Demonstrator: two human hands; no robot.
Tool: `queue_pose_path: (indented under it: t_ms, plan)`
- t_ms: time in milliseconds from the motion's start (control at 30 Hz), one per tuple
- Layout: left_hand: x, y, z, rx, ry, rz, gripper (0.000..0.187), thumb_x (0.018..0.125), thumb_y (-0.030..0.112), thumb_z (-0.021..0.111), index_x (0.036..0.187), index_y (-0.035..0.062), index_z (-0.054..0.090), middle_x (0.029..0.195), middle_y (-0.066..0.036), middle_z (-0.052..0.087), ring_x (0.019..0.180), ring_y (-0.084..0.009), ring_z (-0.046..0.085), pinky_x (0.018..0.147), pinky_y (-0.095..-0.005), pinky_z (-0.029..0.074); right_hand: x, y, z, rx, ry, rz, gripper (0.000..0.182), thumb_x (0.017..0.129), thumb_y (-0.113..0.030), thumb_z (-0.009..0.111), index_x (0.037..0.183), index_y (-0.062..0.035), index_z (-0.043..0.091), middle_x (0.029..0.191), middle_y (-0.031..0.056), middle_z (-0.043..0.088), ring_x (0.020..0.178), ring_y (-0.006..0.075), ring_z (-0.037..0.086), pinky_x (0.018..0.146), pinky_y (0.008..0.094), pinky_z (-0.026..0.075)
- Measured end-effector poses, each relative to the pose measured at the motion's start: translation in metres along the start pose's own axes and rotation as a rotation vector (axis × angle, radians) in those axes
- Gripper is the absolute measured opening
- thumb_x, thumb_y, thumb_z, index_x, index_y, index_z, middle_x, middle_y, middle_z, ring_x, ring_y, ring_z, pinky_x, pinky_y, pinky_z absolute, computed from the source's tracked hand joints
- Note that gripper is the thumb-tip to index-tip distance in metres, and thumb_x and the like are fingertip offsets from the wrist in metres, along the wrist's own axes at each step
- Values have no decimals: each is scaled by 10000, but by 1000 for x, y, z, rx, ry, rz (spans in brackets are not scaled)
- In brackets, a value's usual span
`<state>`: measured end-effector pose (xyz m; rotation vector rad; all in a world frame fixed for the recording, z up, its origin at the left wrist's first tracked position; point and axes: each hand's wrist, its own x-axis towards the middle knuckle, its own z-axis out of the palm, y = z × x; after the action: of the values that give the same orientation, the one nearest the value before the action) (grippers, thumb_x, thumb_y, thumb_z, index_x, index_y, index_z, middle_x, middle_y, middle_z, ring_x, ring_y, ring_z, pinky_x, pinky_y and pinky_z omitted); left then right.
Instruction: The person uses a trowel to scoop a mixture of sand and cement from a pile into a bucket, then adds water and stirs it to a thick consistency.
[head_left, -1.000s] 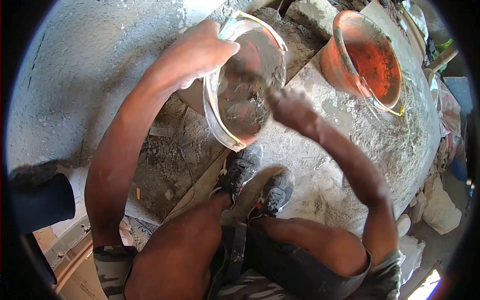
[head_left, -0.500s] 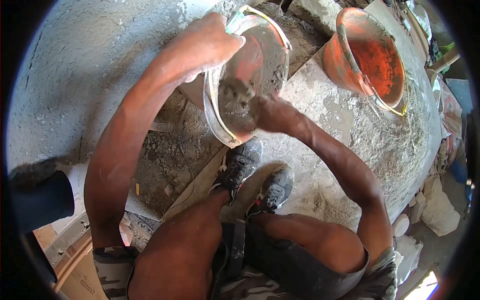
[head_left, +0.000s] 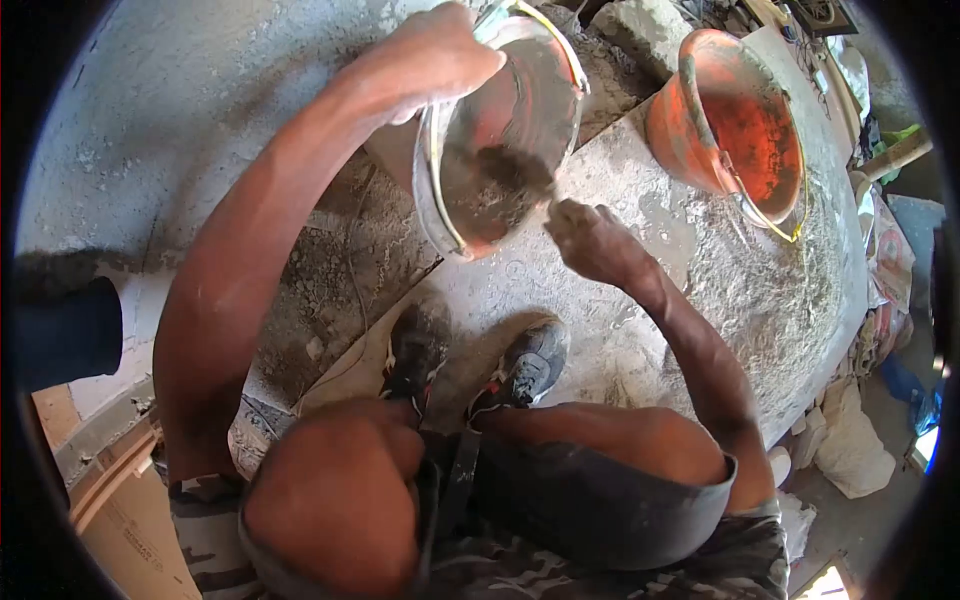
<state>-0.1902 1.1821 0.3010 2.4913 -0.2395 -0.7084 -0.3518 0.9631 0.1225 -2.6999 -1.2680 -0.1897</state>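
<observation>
A bucket (head_left: 428,190) with a pale, mortar-smeared rim and wire handle is tilted with its mouth toward me. My left hand (head_left: 445,60) is closed on its upper left rim. Wet grey mortar (head_left: 475,215) coats the bucket's inside and lies in its lower part. Fingers curled, my right hand (head_left: 597,240) sits just outside the right rim, gripping a trowel (head_left: 518,170). Its blade, blurred by motion and dark with mortar, is inside the bucket mouth. Most of the trowel's handle is hidden in my fist.
A second, orange bucket (head_left: 672,140) with dried mortar on its rim leans at upper right. Under it lies a dusty pale board (head_left: 640,330). Rubble (head_left: 330,270) covers the ground at left beside a rough grey wall (head_left: 180,160). Bags (head_left: 855,440) and debris line the right side.
My right hand has moved right and down, from the bucket's mouth to outside its rim. The bucket and my left hand appear slightly higher. My feet appear farther left.
</observation>
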Motion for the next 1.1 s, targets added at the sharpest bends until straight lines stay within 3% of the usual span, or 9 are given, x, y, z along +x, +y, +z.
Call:
queue_pose_path:
  t_ms: [133,333,400,533,600,667,800,1067,1100]
  plan:
    - [-2,-6,0,59,-41,-28,423,907,243,613,1155,-98,580,785,-103,609,690,-191,569,642,-379,484,36,0,-99,120,-350,796,324,1033,-244,385,1225,-24,526,726,196,628,621,263,642,516,420,540]
    - [-13,-25,18,-25,127,137,400,917,291,596,1036,-90,619,819,-195,658,775,-275,648,759,-430,513,-27,37,46,155,-254,219,415,1028,-316,378,1194,45,499,869,184,626,711,277,659,564,382,544]
    - [-27,-19,17,82,91,22,408,925,315,590,1054,-71,622,911,-217,664,855,-292,650,823,-429,501,18,-16,-2,893,-431,902,482,1011,-353,426,1184,88,517,869,163,619,761,245,646,639,342,539]
    - [-50,-30,20,110,161,148,340,926,255,608,1116,-24,652,808,-65,648,736,-136,555,680,-338,464,40,-58,-38,1102,-217,788,397,995,-324,458,1159,-9,633,863,153,626,822,200,633,712,322,524]
    - [-63,-31,5,-5,156,112,342,933,264,591,1082,-38,647,885,-189,691,770,-267,665,712,-372,497,23,-58,25,1436,609,273,354,977,-295,484,1113,-4,632,890,181,642,754,228,649,657,360,537]
    - [-76,-23,-3,-158,233,222,305,935,223,593,1084,-37,652,834,-151,682,718,-200,635,646,-345,479,37,-39,-64,562,-155,854,291,957,-237,502,1083,1,611,864,198,651,687,249,661,588,380,545]
    - [-75,-56,26,-325,218,292,252,930,118,602,1121,-37,654,709,-43,620,590,-58,506,487,-273,399,46,0,-110,-312,-37,811,166,905,-68,502,953,77,567,728,207,646,621,261,682,440,346,533]
    - [-57,-82,98,-421,257,479,275,908,52,622,1149,-80,610,898,-103,677,728,-105,568,625,-276,470,2,5,33,-617,-477,118,261,954,-162,505,1152,-5,568,897,136,612,879,266,640,715,402,522]
    - [-57,-83,98,-466,262,437,278,909,51,625,1149,-86,606,934,-118,685,774,-116,588,669,-281,485,6,-8,53,194,80,290,287,978,-214,496,1161,-11,584,893,112,608,867,260,638,687,385,516]
